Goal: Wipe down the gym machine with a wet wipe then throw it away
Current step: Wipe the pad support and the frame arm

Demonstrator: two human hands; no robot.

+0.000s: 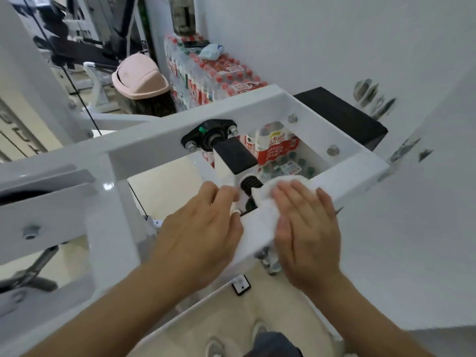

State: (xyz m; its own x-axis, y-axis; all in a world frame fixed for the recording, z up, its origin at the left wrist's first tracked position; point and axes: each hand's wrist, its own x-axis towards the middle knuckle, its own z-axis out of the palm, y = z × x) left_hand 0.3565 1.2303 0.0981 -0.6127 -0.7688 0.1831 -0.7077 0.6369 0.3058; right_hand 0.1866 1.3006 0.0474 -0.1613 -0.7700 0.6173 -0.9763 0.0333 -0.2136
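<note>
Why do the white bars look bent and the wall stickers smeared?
In the head view, the wide-angle lens bows the white machine frame; the wall stickers smear near the right edge, likely motion blur; the right hand pressing the wet wipe looks slightly soft.

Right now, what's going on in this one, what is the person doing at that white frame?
A person is wiping the gym machine's white frame with a wet wipe. The right hand presses the wipe flat on the near beam, fingers straight. The left hand rests on the same beam just beside it; whether it grips anything is hard to tell. The wipe is not yet thrown away. A pink-lidded bin stands further back, next to stacked packs of bottled water.
</note>
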